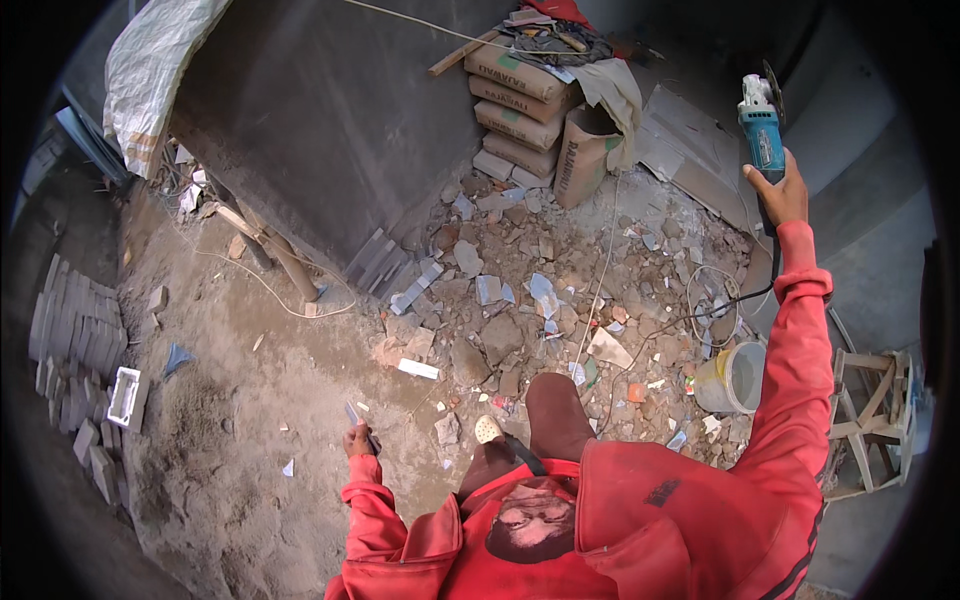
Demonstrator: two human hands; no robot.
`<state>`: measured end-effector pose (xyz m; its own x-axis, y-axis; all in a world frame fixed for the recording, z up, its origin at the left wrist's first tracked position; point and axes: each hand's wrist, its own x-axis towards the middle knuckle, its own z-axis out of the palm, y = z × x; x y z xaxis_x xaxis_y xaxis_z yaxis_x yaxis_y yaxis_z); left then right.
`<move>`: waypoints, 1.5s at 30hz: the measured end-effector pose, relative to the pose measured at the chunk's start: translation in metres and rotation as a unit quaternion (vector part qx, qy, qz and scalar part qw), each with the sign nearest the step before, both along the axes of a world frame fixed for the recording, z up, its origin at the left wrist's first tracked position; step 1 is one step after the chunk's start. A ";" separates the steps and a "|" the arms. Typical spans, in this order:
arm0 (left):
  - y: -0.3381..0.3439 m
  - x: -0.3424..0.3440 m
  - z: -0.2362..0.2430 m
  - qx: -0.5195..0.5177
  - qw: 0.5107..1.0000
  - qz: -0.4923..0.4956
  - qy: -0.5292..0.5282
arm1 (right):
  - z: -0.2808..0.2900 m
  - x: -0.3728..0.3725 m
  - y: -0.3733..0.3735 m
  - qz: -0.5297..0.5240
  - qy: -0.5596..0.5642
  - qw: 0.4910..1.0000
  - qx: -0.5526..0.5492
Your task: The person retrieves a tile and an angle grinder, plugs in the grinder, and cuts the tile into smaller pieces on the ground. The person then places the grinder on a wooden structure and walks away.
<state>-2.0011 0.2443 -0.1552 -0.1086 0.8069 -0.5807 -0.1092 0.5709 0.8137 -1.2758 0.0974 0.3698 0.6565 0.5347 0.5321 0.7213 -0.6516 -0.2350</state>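
Out to the far right, my right hand (785, 192) is wrapped round the lower body of a teal angle grinder (765, 143). The grinder points upward, its disc (773, 88) seen nearly edge-on beside the pale head. A dark cord (775, 262) hangs from its base and trails over the rubble. My left hand (361, 440), low and left of my body, is closed on a thin grey strip (352, 412), perhaps a piece of tile; its lower part is hidden by my fingers. The two hands are wide apart.
Broken masonry and tile pieces (500, 335) cover the ground ahead. Paper sacks (515, 92) are stacked beside a grey wall (330, 110). A yellowish bucket (707, 386) and a wooden stand (868, 430) are at right. Grey slabs (78, 320) and wooden poles (285, 262) are at left.
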 end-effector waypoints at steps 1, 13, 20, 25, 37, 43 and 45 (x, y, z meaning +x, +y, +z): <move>0.028 0.012 -0.001 0.001 1.000 0.006 -0.013 | -0.013 0.008 0.024 0.007 0.012 1.000 0.003; 0.237 0.320 -0.057 -0.224 0.973 0.012 -0.053 | -0.083 0.255 0.340 0.058 0.060 0.996 0.010; 0.395 0.530 -0.039 -0.288 0.957 0.037 0.009 | -0.066 0.476 0.566 0.106 0.089 0.990 0.021; 0.508 0.649 0.030 -0.214 0.975 -0.053 0.030 | -0.038 0.585 0.705 0.086 0.167 0.982 -0.028; 0.774 0.802 -0.045 -0.396 0.917 0.052 0.016 | -0.101 0.844 1.111 0.043 0.147 0.985 -0.073; 0.878 0.872 -0.041 -0.363 0.927 0.000 0.096 | -0.173 0.961 1.258 0.044 0.088 0.972 -0.212; 0.909 0.888 -0.035 -0.360 0.925 -0.002 0.121 | -0.200 0.982 1.292 0.048 0.085 0.969 -0.225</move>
<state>-1.1135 1.1537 -0.1905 -0.3036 0.2202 -0.9270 0.0286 0.9746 0.2222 -0.2934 1.3895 0.1694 0.6502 0.7505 0.1184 0.7592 -0.6478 -0.0632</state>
